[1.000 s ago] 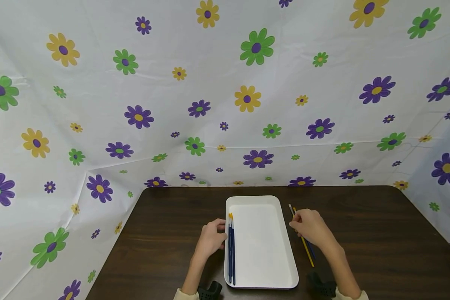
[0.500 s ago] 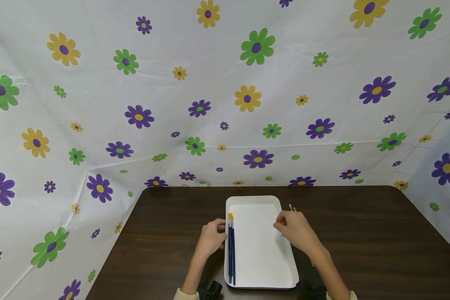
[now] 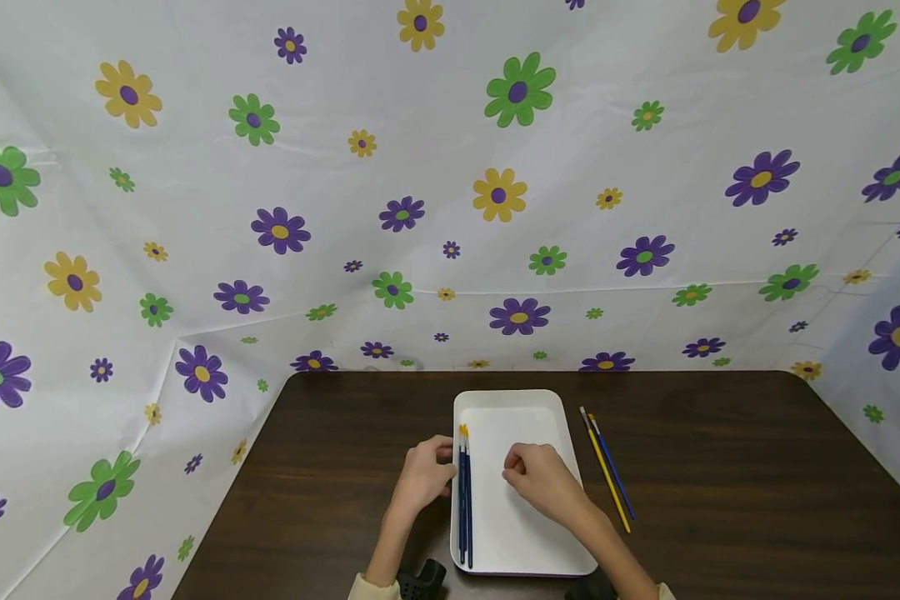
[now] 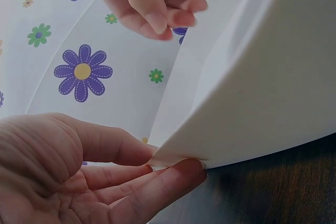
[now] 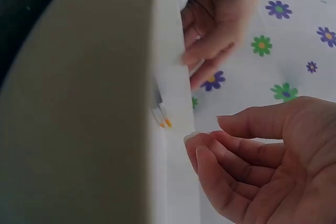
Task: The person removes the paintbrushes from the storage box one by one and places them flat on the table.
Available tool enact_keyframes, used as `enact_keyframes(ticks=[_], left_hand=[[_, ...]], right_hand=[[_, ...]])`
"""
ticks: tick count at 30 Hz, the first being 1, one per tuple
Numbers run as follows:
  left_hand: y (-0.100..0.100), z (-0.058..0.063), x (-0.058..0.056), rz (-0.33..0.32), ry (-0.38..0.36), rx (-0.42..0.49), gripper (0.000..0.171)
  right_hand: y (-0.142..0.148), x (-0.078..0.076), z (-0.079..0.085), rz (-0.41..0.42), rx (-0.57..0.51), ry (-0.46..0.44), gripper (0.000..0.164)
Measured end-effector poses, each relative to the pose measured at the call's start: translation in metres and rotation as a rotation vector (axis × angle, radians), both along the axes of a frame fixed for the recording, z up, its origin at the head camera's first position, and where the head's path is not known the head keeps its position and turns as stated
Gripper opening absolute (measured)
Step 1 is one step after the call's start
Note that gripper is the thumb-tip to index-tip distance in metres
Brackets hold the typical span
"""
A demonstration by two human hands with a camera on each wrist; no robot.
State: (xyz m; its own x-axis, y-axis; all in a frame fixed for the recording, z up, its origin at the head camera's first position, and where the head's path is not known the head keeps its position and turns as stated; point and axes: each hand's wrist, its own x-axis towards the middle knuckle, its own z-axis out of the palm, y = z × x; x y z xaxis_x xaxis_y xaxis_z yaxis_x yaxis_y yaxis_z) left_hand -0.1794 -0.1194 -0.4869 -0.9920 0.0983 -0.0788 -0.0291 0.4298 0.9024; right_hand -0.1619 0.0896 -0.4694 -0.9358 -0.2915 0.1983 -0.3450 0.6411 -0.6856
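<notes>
A white rectangular tray [image 3: 525, 533] lies on the dark table. Its left rim is pinched between the thumb and fingers of my left hand [image 3: 422, 473], as the left wrist view shows close up. Two dark blue paintbrushes [image 3: 466, 508] with yellow-orange tips lie lengthwise inside the tray along its left side. Over the middle of the tray is my right hand [image 3: 546, 479]. In the right wrist view its fingers [image 5: 220, 182] are loosely bent, apart from the thumb, with nothing between them.
To the right of the tray, a yellow paintbrush [image 3: 607, 475] and a blue paintbrush [image 3: 615, 471] lie side by side on the brown wooden table [image 3: 735, 483]. A white flower-printed cloth [image 3: 420, 167] hangs behind the table's far edge and along its sides.
My right hand has moved left from the yellow and blue paintbrushes to above the tray, uncovering them. My left hand stays at the tray's left rim.
</notes>
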Motion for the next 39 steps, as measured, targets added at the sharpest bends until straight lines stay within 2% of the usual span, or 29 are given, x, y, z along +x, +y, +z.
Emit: enact_keyframes(ticks=[9, 14, 22, 23, 29, 30, 39], left_hand=[[0.000, 0.001, 0.000, 0.000, 0.008, -0.010, 0.037], [0.001, 0.001, 0.000, -0.004, 0.015, -0.016, 0.037], [0.000, 0.001, 0.000, -0.006, 0.011, -0.022, 0.036], [0.000, 0.001, 0.000, -0.006, 0.012, -0.021, 0.036], [0.001, 0.001, 0.001, -0.005, 0.012, -0.028, 0.035], [0.001, 0.001, 0.001, -0.005, 0.010, -0.028, 0.035], [0.000, 0.001, -0.001, -0.006, 0.013, -0.020, 0.036]], right_hand=[[-0.020, 0.007, -0.015, 0.094, -0.009, -0.037, 0.014], [-0.030, 0.011, -0.020, 0.114, -0.013, -0.055, 0.015], [-0.042, 0.018, -0.030, 0.110, -0.029, -0.085, 0.016], [-0.043, 0.015, -0.039, 0.105, -0.027, -0.082, 0.017], [-0.046, 0.018, -0.043, 0.078, -0.036, -0.074, 0.018], [-0.047, 0.021, -0.035, 0.077, -0.039, -0.081, 0.018], [-0.050, 0.021, -0.039, 0.060, -0.031, -0.055, 0.018]])
